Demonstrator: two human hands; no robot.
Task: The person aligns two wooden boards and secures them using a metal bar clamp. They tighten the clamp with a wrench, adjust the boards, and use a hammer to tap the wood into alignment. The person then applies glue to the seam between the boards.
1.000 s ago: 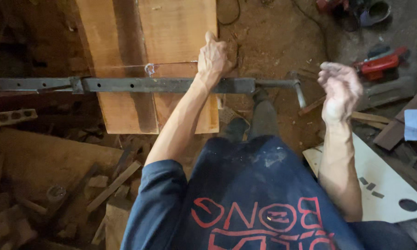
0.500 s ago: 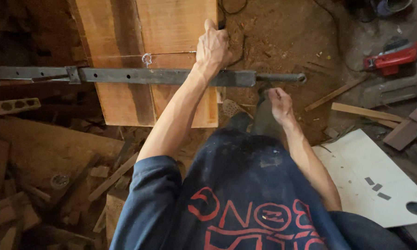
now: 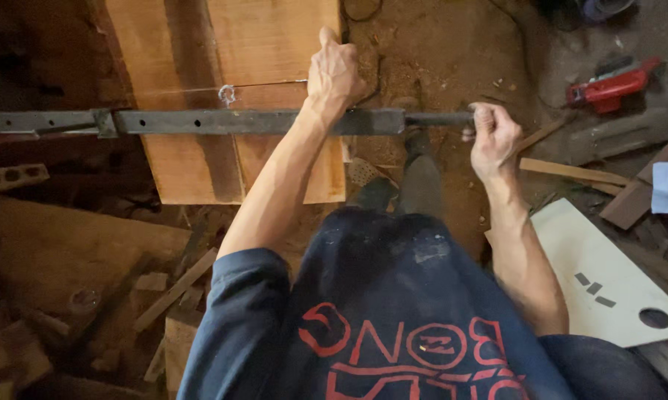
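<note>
A long metal bar clamp (image 3: 223, 121) lies straight across the wooden boards (image 3: 230, 89), running from nine o'clock to three o'clock. The left hand (image 3: 335, 72) rests on the boards' right edge just above the bar, fingers curled closed over that edge. The right hand (image 3: 493, 137), at the bar's three o'clock end, has its fingers wrapped tight around the clamp's handle (image 3: 439, 118).

Past the handle at two o'clock sits a red power tool (image 3: 609, 85). A white panel (image 3: 608, 274) with a round hole lies at four o'clock, loose wood strips (image 3: 571, 172) between. Offcuts (image 3: 171, 290) crowd eight o'clock. Bare sawdust floor (image 3: 437, 52) opens at one o'clock.
</note>
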